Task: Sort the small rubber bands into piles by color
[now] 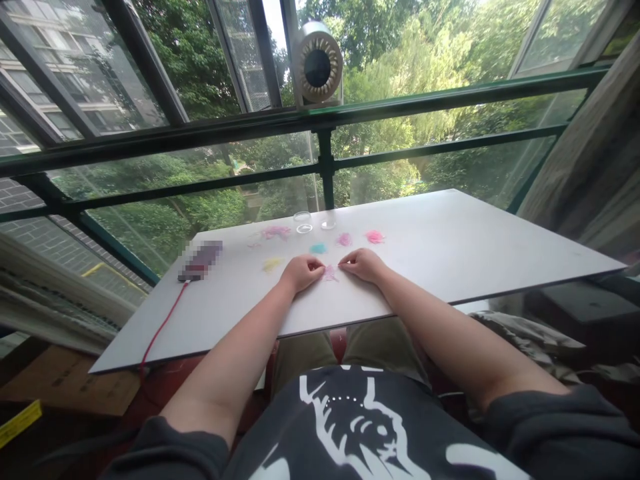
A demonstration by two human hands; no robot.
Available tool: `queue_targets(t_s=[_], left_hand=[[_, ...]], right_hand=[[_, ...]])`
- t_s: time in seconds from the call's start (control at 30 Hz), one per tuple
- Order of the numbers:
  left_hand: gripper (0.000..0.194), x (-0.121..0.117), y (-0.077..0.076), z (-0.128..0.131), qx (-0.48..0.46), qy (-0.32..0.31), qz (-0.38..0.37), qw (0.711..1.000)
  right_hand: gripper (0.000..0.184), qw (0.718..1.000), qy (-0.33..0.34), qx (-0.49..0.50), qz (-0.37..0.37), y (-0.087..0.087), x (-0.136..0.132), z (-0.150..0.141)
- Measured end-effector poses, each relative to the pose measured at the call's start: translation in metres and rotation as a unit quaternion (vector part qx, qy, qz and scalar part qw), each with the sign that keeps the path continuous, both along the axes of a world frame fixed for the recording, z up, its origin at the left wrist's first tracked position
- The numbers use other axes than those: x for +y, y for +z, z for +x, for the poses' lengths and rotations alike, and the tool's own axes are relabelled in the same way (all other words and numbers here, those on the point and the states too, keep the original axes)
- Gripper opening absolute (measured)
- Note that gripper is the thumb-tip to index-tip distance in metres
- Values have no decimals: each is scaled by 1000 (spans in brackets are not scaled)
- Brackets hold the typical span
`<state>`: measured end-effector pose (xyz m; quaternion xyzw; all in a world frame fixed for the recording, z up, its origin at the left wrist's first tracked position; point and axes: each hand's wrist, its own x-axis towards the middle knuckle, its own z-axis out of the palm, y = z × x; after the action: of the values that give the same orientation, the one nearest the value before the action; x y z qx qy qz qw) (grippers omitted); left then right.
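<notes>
On the white table point(480, 247), my left hand point(303, 272) rests with thumb and fingertips pinched together. Facing it, my right hand point(367, 264) is pinched too, its fingertips a short gap away. What either pinch holds is too small to make out. Between and just below the fingertips lies a small loose pile of pale lilac bits point(330, 273). Around my hands are similar little piles: yellow bits point(273, 265), teal bits point(318, 248), purple-pink bits point(344, 239) and bright pink bits point(375, 237). A wider pink-purple pile point(276, 232) lies farther back.
Two clear round containers point(303, 223) stand near the table's back edge. At the left lies a blurred-out dark device point(201, 260) with a red cable point(165, 323) running over the front edge. Beyond the table are a green railing point(200, 183) and a round fan-like object point(318, 67).
</notes>
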<state>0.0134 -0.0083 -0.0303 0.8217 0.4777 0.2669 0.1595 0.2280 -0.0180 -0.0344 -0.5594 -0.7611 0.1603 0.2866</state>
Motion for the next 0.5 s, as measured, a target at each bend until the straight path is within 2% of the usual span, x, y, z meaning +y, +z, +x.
queue_targets(t_s=[0.5], left_hand=[[21, -1, 2, 1, -9, -6, -12, 1000]], right_hand=[[19, 1000, 3, 17, -3, 0, -3, 3]])
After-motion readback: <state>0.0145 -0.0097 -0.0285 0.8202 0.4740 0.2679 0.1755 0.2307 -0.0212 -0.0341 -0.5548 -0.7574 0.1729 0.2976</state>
